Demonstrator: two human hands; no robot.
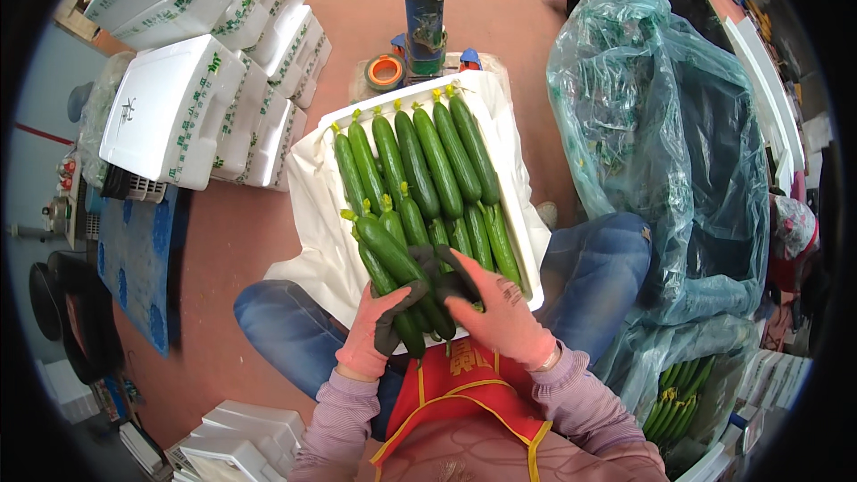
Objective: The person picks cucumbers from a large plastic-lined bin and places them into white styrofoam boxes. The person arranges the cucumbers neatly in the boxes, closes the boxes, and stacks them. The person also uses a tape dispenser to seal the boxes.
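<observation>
Before me a white foam box [514,214] holds green cucumbers with yellow blossom ends, in a far row [435,167] and a nearer row [499,241]. White liner sheeting [309,207] hangs over its sides. My left hand [380,325], in a pink glove with a dark palm, is closed around cucumbers [392,251] at the box's near left corner. From the right, my right hand [499,311], gloved alike, reaches over the nearer row beside them. Its dark fingertips lie against the cucumbers; whether they grip one is hidden.
Behind the box rises a blue scale post [425,20], with a tape roll [385,72] at its foot. White foam boxes [174,107] are stacked at left, above a blue pallet [137,261]. Green plastic sheeting [609,100] covers a container at right; more cucumbers [679,395] lie lower right.
</observation>
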